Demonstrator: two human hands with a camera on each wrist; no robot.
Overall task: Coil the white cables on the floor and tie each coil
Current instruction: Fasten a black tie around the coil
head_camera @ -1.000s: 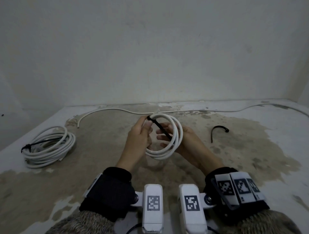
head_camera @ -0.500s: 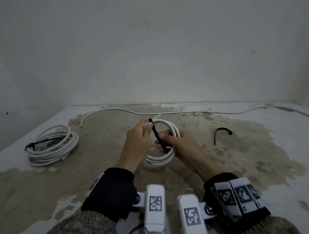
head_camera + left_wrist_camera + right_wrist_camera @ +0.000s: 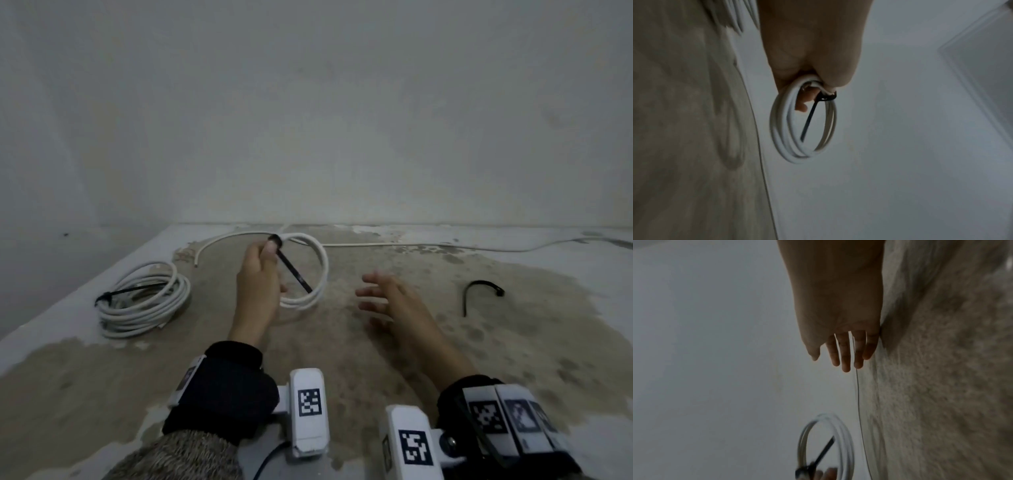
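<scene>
My left hand grips a small white cable coil at its top, held up off the floor. A black tie is fastened round the coil under my thumb, and its tail slants down across the loop. The left wrist view shows the coil hanging from my curled fingers with the tie across it. My right hand hovers to the right of the coil, fingers spread and holding nothing. A larger tied white coil lies on the floor at the left.
A long loose white cable runs along the floor near the wall. A spare black tie lies curled on the floor to the right of my right hand. The wall stands close behind.
My right hand has let go of the tie's tail and drawn away to the right, opening out. The left hand keeps the coil and has lifted it slightly.
</scene>
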